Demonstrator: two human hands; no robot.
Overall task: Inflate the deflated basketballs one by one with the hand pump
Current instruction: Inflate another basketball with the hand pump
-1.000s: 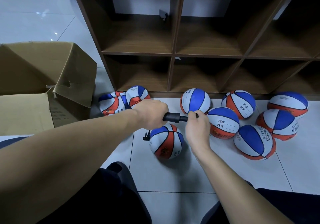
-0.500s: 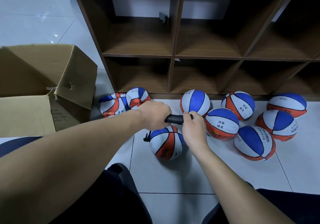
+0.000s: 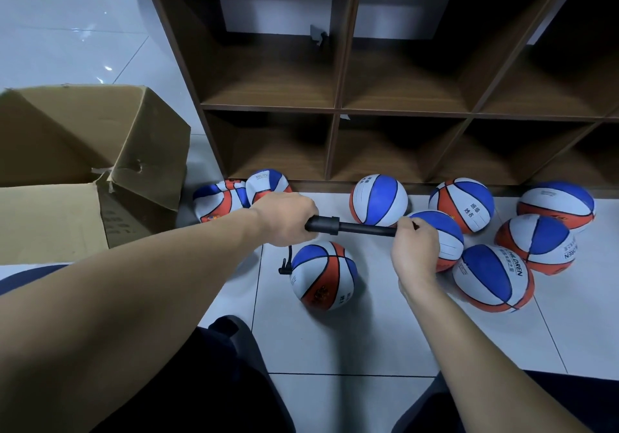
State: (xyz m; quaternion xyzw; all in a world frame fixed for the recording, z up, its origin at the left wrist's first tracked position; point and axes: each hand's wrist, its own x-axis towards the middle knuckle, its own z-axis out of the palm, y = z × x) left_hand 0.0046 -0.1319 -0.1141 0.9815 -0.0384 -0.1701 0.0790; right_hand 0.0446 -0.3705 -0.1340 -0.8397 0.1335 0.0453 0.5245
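Pumping step in progress: one basketball connected, pump rod drawn out.

The left hand (image 3: pixel 284 219) is closed round the barrel of the hand pump (image 3: pixel 348 227); the right hand (image 3: pixel 415 248) is closed round the handle end, with the rod exposed between the two. A short hose (image 3: pixel 286 263) runs down from the barrel to the left side of the connected basketball (image 3: pixel 323 275), which rests on the floor (image 3: pixel 368 338) directly below the pump. Six round basketballs (image 3: pixel 378 199) lie to the right by the shelf unit (image 3: pixel 335 107); two flatter basketballs (image 3: pixel 234 194) sit beside the cardboard box (image 3: pixel 93 151). Next move, by my judgement: drive the handle inward along the barrel axis, holding the barrel steady so the hose connection is not strained.
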